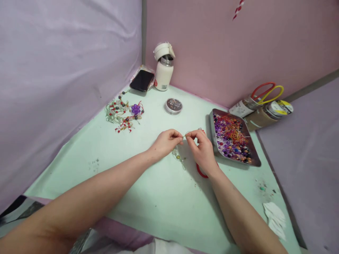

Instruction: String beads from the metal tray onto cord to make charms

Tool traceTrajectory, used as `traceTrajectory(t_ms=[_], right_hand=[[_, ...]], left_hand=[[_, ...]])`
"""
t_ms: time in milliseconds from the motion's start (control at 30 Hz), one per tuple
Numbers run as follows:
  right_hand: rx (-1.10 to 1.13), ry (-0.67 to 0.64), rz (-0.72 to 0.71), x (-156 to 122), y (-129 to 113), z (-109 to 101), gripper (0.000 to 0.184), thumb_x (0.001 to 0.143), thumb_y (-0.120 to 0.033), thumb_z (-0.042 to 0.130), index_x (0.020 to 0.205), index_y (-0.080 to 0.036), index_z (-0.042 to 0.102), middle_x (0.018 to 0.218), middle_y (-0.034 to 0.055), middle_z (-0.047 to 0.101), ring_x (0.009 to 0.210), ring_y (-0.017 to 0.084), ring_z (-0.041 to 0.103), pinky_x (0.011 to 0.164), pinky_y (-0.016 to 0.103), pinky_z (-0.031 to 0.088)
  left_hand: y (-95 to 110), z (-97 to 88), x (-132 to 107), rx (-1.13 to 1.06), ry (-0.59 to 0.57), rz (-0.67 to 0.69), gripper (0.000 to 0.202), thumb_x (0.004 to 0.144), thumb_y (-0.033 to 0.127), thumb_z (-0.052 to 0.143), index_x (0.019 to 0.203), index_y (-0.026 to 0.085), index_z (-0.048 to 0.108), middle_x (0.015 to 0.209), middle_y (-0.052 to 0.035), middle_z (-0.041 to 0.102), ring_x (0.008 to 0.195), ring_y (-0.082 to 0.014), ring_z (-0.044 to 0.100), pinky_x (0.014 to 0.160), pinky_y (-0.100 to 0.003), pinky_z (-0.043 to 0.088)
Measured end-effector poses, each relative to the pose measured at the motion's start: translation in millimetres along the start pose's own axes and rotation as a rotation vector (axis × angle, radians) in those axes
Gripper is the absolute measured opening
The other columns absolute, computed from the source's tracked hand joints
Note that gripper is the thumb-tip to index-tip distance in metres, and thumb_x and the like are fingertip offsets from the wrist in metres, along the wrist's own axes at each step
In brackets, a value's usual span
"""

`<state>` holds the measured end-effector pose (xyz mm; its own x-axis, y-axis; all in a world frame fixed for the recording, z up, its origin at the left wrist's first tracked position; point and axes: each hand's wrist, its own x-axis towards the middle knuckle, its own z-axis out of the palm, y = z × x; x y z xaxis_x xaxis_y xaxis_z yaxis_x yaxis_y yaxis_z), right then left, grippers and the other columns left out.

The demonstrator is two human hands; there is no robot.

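Observation:
Over the middle of the pale green table (159, 190), my left hand (167, 141) and my right hand (200, 146) face each other, fingertips a short way apart. Each pinches a thin greenish cord (184, 136) that spans the small gap between them. Below the left fingers lies a beaded strand (178, 156) with clear and yellowish beads and a loop at its lower end; whether it joins the pinched cord is hard to make out. Red-handled scissors (201, 171) lie on the table, mostly hidden beneath my right hand and wrist.
At right stands a metal tray (212, 132) of mixed beads and threads; behind it are two containers, one (239, 108) holding red and yellow handles. Finished-looking beaded strings (119, 111) lie left. A round tin (173, 106), phone (142, 80), white bottle (164, 74) and crumpled tissue (274, 217) also surround the workspace.

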<state>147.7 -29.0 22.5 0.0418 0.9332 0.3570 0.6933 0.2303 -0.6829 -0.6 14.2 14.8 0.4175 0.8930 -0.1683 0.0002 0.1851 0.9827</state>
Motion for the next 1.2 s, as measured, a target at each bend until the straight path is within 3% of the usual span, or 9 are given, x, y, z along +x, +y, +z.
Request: traceTrajectory(t_ms=[233, 567, 767, 867, 1000, 1100, 1200], right_hand=[[0.004, -0.009, -0.024, 0, 0, -1, 0.011, 0.088, -0.022, 0.049, 0.081, -0.022, 0.057, 0.083, 0.0013, 0.062, 0.082, 0.017, 0.054, 0.076, 0.032, 0.040], [0.019, -0.005, -0.036, 1, -4, -4, 0.010, 0.088, -0.021, 0.050, 0.080, -0.022, 0.056, 0.081, 0.0004, 0.061, 0.080, 0.016, 0.055, 0.080, 0.032, 0.040], [0.017, -0.012, -0.029, 1, -9, -8, 0.011, 0.088, -0.020, 0.049, 0.079, -0.022, 0.055, 0.081, 0.0010, 0.059, 0.079, 0.016, 0.054, 0.074, 0.031, 0.040], [0.018, 0.000, -0.033, 1, -11, -9, 0.010, 0.088, -0.020, 0.050, 0.080, -0.022, 0.056, 0.081, 0.0013, 0.058, 0.079, 0.016, 0.054, 0.072, 0.031, 0.040], [0.021, -0.002, -0.050, 2, -11, -10, 0.010, 0.088, -0.019, 0.050, 0.081, -0.022, 0.056, 0.081, 0.0008, 0.058, 0.079, 0.016, 0.054, 0.071, 0.031, 0.040], [0.017, -0.001, -0.060, 2, -11, -10, 0.010, 0.088, -0.018, 0.050, 0.081, -0.022, 0.056, 0.080, 0.0004, 0.057, 0.078, 0.015, 0.053, 0.072, 0.031, 0.039], [0.019, -0.004, -0.069, 2, -10, -10, 0.009, 0.088, -0.018, 0.051, 0.081, -0.022, 0.056, 0.080, 0.0003, 0.057, 0.078, 0.015, 0.053, 0.072, 0.030, 0.039]], left_hand=[[-1, 1.1, -1, -0.004, -0.008, 0.048, 0.010, 0.073, 0.024, 0.058, 0.079, 0.017, 0.055, 0.073, 0.0022, 0.055, 0.064, -0.0096, 0.050, 0.062, -0.025, 0.040], [3, -2.3, -2, 0.087, 0.040, 0.073, 0.015, 0.072, 0.030, 0.061, 0.078, 0.016, 0.063, 0.069, 0.0014, 0.056, 0.058, -0.0093, 0.046, 0.054, -0.022, 0.036], [3, -4.1, -3, 0.130, 0.058, 0.045, 0.018, 0.070, 0.034, 0.066, 0.078, 0.018, 0.070, 0.047, 0.0075, 0.035, 0.045, -0.0073, 0.028, 0.046, -0.023, 0.024], [3, -3.7, -4, 0.128, 0.052, 0.057, 0.018, 0.070, 0.035, 0.066, 0.077, 0.019, 0.070, 0.048, 0.0062, 0.042, 0.047, -0.0085, 0.035, 0.049, -0.024, 0.029], [2, -2.7, -4, 0.127, 0.041, 0.177, 0.011, 0.072, 0.028, 0.065, 0.075, 0.018, 0.067, 0.077, -0.0012, 0.066, 0.075, -0.0140, 0.057, 0.074, -0.027, 0.043], [0, -1.4, -4, 0.091, 0.039, 0.236, 0.008, 0.075, 0.025, 0.061, 0.077, 0.017, 0.062, 0.086, -0.0026, 0.066, 0.085, -0.0155, 0.059, 0.082, -0.029, 0.043], [-1, 0.2, -6, 0.013, 0.004, 0.269, 0.005, 0.078, 0.023, 0.056, 0.079, 0.018, 0.055, 0.079, 0.0000, 0.060, 0.078, -0.0135, 0.057, 0.075, -0.028, 0.044]])
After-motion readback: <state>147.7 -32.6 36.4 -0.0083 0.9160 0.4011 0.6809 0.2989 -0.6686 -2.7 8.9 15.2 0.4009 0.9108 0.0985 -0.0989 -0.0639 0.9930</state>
